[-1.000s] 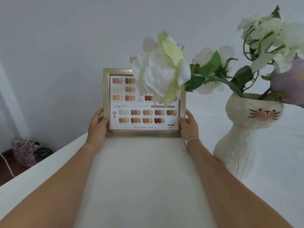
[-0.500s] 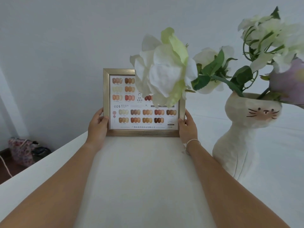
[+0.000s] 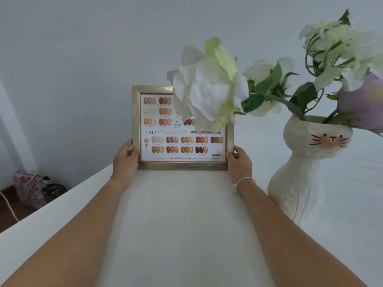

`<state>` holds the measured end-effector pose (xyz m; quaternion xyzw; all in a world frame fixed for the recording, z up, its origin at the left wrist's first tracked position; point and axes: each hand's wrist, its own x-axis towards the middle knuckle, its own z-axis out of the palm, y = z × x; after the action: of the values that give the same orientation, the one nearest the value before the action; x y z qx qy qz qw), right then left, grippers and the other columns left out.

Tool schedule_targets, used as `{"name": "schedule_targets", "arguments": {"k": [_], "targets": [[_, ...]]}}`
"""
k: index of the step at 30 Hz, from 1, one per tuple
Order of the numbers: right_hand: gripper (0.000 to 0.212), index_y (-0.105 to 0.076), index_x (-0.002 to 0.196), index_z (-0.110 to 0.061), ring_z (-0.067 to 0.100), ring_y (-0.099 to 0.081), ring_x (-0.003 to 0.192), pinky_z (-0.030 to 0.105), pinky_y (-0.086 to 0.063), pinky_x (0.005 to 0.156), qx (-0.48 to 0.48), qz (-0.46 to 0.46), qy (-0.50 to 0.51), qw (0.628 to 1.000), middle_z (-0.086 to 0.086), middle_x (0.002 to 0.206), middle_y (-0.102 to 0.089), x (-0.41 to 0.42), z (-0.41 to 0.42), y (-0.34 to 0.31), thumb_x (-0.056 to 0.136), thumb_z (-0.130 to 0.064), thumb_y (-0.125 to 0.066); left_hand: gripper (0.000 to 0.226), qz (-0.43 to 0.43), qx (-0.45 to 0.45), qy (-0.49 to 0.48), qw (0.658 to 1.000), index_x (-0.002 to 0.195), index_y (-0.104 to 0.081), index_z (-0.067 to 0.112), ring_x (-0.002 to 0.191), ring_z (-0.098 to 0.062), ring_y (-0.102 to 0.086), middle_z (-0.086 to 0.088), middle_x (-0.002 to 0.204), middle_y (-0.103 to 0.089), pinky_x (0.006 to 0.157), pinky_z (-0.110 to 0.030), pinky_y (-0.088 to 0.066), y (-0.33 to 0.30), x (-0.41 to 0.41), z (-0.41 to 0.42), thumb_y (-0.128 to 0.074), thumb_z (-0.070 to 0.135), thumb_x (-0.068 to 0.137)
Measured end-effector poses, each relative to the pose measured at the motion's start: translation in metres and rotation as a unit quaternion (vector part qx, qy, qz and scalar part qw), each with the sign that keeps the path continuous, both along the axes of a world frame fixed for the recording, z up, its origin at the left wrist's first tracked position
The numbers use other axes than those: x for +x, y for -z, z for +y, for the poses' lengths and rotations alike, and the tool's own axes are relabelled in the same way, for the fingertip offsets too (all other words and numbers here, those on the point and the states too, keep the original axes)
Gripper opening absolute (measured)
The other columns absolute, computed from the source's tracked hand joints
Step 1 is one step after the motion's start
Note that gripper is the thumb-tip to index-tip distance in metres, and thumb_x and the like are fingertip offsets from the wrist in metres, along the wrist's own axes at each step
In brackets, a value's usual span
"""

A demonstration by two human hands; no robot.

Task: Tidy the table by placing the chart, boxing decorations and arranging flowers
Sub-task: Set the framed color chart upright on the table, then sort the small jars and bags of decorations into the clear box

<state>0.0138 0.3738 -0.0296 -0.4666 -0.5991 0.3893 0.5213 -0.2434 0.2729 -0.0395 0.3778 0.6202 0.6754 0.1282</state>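
Observation:
A gold-framed nail colour chart [image 3: 165,141] stands upright at the far edge of the white table [image 3: 182,224], against the wall. My left hand [image 3: 125,159] grips its lower left side and my right hand [image 3: 239,162] grips its lower right side. A white cat-shaped vase [image 3: 304,172] stands to the right of the chart. It holds white flowers [image 3: 209,88] and a purple flower [image 3: 362,102]. One big white bloom hangs in front of the chart's upper right corner and hides it.
The table's left edge runs diagonally from near left to the chart. Beyond it, on the floor, lie a floral bag [image 3: 31,189] and a dark object [image 3: 55,191]. A grey wall rises behind the table.
The chart and both hands stay nearly in place. My right hand has slid slightly lower on the frame. The big white bloom has swayed a little upward and to the right.

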Motion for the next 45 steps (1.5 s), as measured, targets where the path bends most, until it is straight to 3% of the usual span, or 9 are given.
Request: {"name": "schedule_targets", "arguments": {"k": [6,12,16,19,24,30,39,45], "targets": [[0.037,-0.052,0.123,-0.011,0.016,-0.052,0.09,0.023,-0.038,0.078,0.003,-0.007,0.008,1.0,0.01,0.114,-0.063,0.004,-0.007,0.0,0.087,-0.008,-0.046,0.04,0.022,-0.037,-0.022,0.999,0.128,-0.051,0.026,0.094,-0.013,-0.055,0.004,0.105,-0.06,0.066,-0.01,-0.036,-0.002,0.005,-0.008,-0.042,0.011,0.092],[0.042,-0.046,0.129,-0.013,0.026,-0.052,0.113,0.034,-0.04,0.099,0.034,-0.072,0.04,0.996,0.01,0.127,-0.051,0.006,-0.022,0.003,0.088,-0.008,-0.045,0.041,0.056,-0.071,-0.028,0.995,0.127,-0.051,0.027,0.097,-0.012,-0.054,0.003,0.109,-0.062,0.073,-0.018,-0.036,-0.002,0.01,-0.024,-0.042,0.011,0.091],[0.044,-0.043,0.132,-0.015,0.025,-0.049,0.116,0.035,-0.04,0.1,0.05,-0.1,0.039,0.993,0.009,0.133,-0.046,0.015,-0.039,0.004,0.088,-0.009,-0.044,0.043,0.049,-0.09,-0.045,0.994,0.135,-0.043,0.022,0.102,-0.012,-0.048,-0.004,0.126,-0.059,0.078,-0.021,-0.035,-0.001,0.016,-0.039,-0.042,0.016,0.092],[0.042,-0.044,0.13,-0.021,0.018,-0.05,0.112,0.031,-0.042,0.094,0.038,-0.109,0.024,0.993,0.004,0.134,-0.045,0.023,-0.054,0.004,0.09,-0.012,-0.043,0.043,0.06,-0.107,-0.055,0.991,0.135,-0.043,0.023,0.097,-0.019,-0.052,-0.006,0.127,-0.058,0.065,-0.019,-0.038,0.0,0.024,-0.054,-0.039,0.019,0.092],[0.041,-0.043,0.131,-0.02,0.017,-0.051,0.11,0.027,-0.038,0.097,0.038,-0.137,-0.016,0.99,0.002,0.135,-0.045,0.044,-0.089,0.004,0.091,-0.013,-0.043,0.042,0.109,-0.137,-0.051,0.983,0.133,-0.047,0.02,0.112,-0.024,-0.053,-0.01,0.129,-0.057,0.087,-0.027,-0.037,-0.001,0.048,-0.084,-0.038,0.017,0.092],[0.036,-0.05,0.125,-0.015,0.018,-0.054,0.104,0.029,-0.042,0.096,0.045,-0.125,-0.034,0.991,0.006,0.128,-0.052,0.072,-0.134,0.003,0.089,-0.01,-0.045,0.039,0.146,-0.16,-0.046,0.975,0.129,-0.051,0.016,0.116,-0.024,-0.053,-0.013,0.128,-0.058,0.09,-0.024,-0.034,-0.001,0.086,-0.124,-0.039,0.015,0.093],[0.033,-0.053,0.121,-0.02,0.014,-0.054,0.099,0.018,-0.037,0.086,0.072,-0.152,-0.102,0.98,0.0,0.129,-0.051,0.125,-0.194,0.008,0.089,-0.015,-0.05,0.032,0.21,-0.185,0.021,0.96,0.121,-0.059,0.023,0.11,-0.02,-0.057,-0.003,0.125,-0.062,0.088,-0.023,-0.038,0.003,0.162,-0.174,-0.053,0.024,0.089],[0.034,-0.053,0.12,-0.02,0.009,-0.05,0.093,0.018,-0.039,0.084,0.108,-0.18,-0.116,0.971,0.0,0.127,-0.051,0.176,-0.217,0.006,0.087,-0.016,-0.054,0.031,0.285,-0.202,0.085,0.933,0.119,-0.061,0.025,0.116,-0.016,-0.054,0.003,0.128,-0.06,0.098,-0.026,-0.04,-0.001,0.219,-0.182,-0.053,0.029,0.089]]}}
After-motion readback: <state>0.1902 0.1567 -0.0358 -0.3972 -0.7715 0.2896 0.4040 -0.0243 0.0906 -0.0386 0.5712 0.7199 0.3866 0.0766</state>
